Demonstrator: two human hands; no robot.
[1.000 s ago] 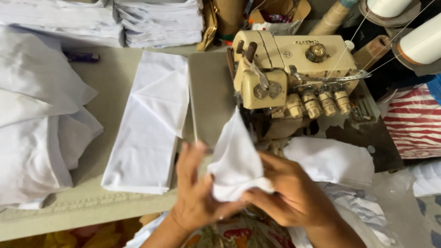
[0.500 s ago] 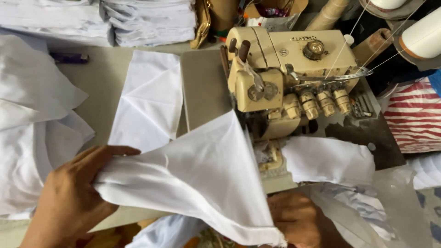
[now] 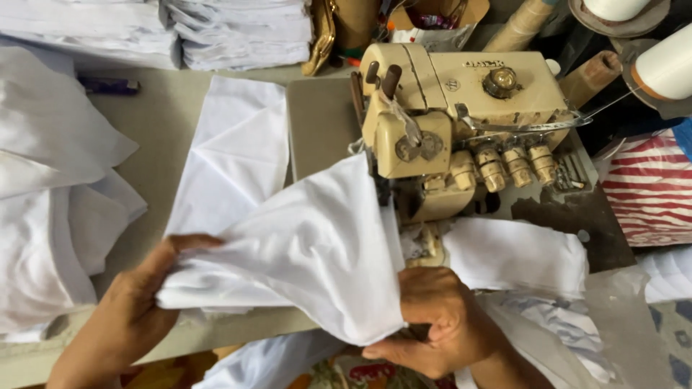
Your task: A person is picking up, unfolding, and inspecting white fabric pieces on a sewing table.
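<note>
White cloth piece [image 3: 303, 245] hangs stretched between both hands, near the front of the cream overlock machine [image 3: 454, 122]. Its far corner lies close to the needle area and might snag there. Left hand [image 3: 126, 317] clamps the left edge, fingers curled shut; right hand [image 3: 440, 324] pinches the near-right corner.

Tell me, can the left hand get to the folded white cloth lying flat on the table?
Probably yes. The left hand sits just below the folded cloth, with only bare table between them. But it is gripping the white piece, so it would need to let go first.
</note>
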